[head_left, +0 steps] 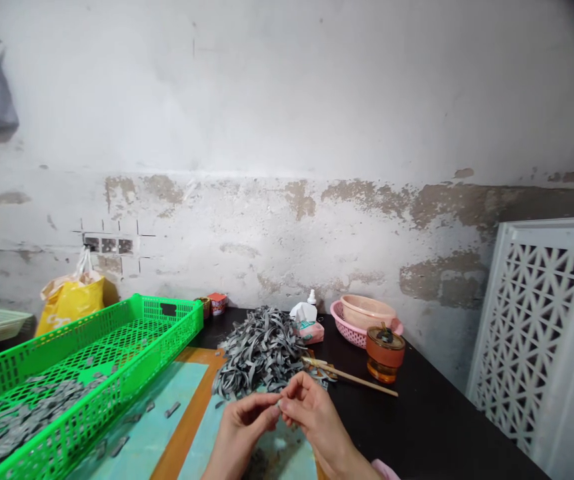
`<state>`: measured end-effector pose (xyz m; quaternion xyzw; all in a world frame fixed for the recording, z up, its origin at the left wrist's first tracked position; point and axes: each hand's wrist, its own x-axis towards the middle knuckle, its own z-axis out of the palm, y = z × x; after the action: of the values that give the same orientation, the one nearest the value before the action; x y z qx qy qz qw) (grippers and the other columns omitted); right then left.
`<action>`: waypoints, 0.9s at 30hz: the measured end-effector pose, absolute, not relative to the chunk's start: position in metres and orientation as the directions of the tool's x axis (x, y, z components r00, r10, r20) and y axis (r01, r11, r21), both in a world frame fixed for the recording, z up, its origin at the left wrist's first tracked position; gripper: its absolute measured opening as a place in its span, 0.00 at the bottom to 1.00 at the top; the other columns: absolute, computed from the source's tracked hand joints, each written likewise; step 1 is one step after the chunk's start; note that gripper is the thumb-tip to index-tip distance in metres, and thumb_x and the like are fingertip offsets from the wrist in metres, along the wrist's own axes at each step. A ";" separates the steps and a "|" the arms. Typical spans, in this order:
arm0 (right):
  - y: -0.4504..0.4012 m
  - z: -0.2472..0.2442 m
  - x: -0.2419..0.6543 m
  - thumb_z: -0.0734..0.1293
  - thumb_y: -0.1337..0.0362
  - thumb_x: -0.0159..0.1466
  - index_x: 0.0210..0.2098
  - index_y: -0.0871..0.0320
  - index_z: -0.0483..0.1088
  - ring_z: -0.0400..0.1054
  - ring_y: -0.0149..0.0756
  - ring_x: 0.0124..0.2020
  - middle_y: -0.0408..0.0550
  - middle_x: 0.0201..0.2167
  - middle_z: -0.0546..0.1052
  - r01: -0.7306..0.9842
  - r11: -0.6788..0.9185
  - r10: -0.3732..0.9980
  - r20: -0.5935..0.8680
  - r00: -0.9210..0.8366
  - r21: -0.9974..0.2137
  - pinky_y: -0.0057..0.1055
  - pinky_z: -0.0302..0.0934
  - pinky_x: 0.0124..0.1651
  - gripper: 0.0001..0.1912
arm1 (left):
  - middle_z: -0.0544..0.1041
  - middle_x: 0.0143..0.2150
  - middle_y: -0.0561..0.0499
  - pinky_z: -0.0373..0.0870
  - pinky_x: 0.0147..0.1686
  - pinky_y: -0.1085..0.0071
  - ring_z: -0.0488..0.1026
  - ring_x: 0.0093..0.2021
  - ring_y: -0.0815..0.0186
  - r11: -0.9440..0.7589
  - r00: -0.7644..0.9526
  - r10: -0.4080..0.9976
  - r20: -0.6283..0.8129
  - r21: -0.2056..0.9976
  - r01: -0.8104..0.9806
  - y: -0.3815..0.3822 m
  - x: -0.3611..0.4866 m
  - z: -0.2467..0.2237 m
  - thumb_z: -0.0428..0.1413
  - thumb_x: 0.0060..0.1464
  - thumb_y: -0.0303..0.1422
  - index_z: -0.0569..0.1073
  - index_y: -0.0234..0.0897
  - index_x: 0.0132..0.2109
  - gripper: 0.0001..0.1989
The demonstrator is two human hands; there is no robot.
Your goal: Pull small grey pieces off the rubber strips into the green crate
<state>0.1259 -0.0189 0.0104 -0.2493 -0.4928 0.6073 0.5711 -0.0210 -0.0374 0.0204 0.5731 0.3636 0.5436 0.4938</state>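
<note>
While both hands (pixel 311 413) pinch narrowly, any held item unclear, gray pieces (pixel 37 413) lie in the green crate (pixel 137 373).

Grey strips (pixel 259 353): matt and smooth-faced, cloth or rubber, cannot tell which; heaped just beyond the fingers (pixel 265 400);
Green crate (pixel 141 373): glossy plastic, openwork mesh; left of the fingers;
Surface (pixel 407 440): dark, smooth, faint sheen; bare to the right of the fingers;
Stick (pixel 357 379): pale wood, matt; beyond the fingers, to their right;
Yellow bag (pixel 74 300): thin, creased plastic; far left of the fingers;
Wall (pixel 287 100): matt, rough and flaking lower down; well beyond the fingers
</note>
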 end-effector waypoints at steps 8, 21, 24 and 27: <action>-0.019 0.010 0.127 0.75 0.65 0.49 0.28 0.59 0.64 0.64 0.27 0.24 0.39 0.25 0.71 -0.438 0.138 0.946 0.250 -0.207 -0.888 0.25 0.56 0.28 0.16 | 0.81 0.26 0.49 0.66 0.29 0.75 0.69 0.26 0.67 -0.215 0.120 0.966 0.231 0.968 -0.129 -0.036 -0.019 0.021 0.66 0.41 0.40 0.83 0.37 0.33 0.13; -0.019 0.007 0.125 0.75 0.64 0.49 0.29 0.58 0.65 0.65 0.28 0.24 0.39 0.25 0.71 -0.382 0.155 0.947 0.247 -0.205 -0.911 0.26 0.58 0.30 0.15 | 0.79 0.23 0.50 0.68 0.32 0.73 0.72 0.27 0.65 -0.269 0.101 0.954 0.282 0.955 -0.124 -0.037 -0.017 0.017 0.64 0.45 0.37 0.82 0.35 0.33 0.10; -0.019 0.009 0.126 0.74 0.65 0.48 0.29 0.58 0.64 0.65 0.27 0.24 0.38 0.25 0.71 -0.377 0.144 0.952 0.232 -0.200 -0.915 0.26 0.58 0.29 0.15 | 0.80 0.28 0.49 0.69 0.35 0.71 0.74 0.31 0.63 -0.286 0.136 0.946 0.295 0.955 -0.084 -0.036 -0.020 0.017 0.63 0.47 0.39 0.82 0.37 0.36 0.11; -0.022 0.014 0.127 0.74 0.66 0.48 0.29 0.58 0.63 0.64 0.26 0.23 0.38 0.25 0.72 -0.412 0.112 0.947 0.222 -0.230 -0.904 0.25 0.57 0.29 0.16 | 0.79 0.32 0.48 0.68 0.38 0.69 0.74 0.35 0.61 -0.352 0.172 0.920 0.353 0.935 -0.034 -0.033 -0.025 0.017 0.63 0.48 0.39 0.82 0.39 0.36 0.10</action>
<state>0.1273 -0.0220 0.0145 -0.2710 -0.4945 0.6087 0.5581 -0.0250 -0.0334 0.0170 0.6233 0.3552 0.5364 0.4446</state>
